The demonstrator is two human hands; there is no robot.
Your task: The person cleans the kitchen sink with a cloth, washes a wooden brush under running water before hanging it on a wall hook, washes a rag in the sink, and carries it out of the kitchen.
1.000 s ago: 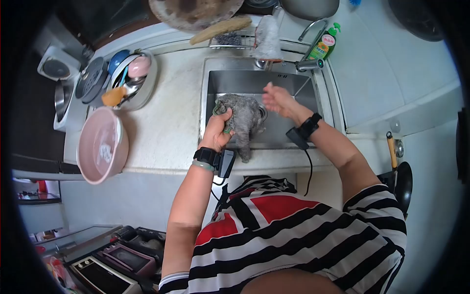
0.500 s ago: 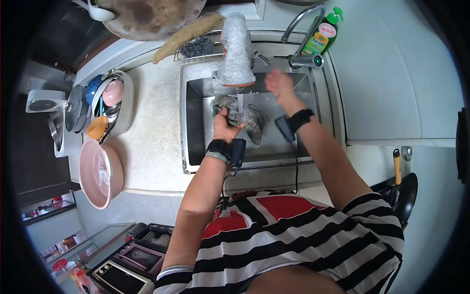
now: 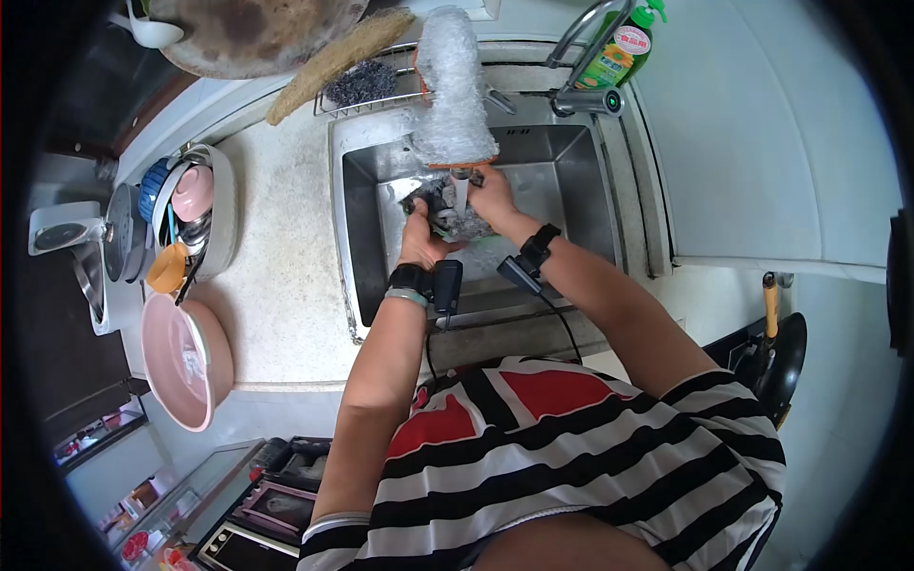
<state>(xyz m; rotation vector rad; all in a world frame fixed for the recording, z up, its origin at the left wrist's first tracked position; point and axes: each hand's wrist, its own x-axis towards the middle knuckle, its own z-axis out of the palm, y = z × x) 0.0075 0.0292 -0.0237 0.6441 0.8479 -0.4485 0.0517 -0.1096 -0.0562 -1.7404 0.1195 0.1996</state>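
In the steel sink a wet, mottled grey cloth with greenish edges lies bunched up under running water. My left hand grips its left side, thumb on top, the other fingers partly hidden beneath. From the right, my right hand closes on the upper right part of the cloth; its fingertips are partly covered by the stream and the spout. The water comes from a tap wrapped in clear plastic, directly above both hands.
A metal faucet and a green soap bottle stand behind the sink at right. A loofah and a dark scourer sit at the back left. Left on the counter are a dish basket and a pink basin.
My right hand has come down and left from the sink's right side onto the cloth. The cloth's loose right part is now gathered up between my hands. The view has shifted slightly.
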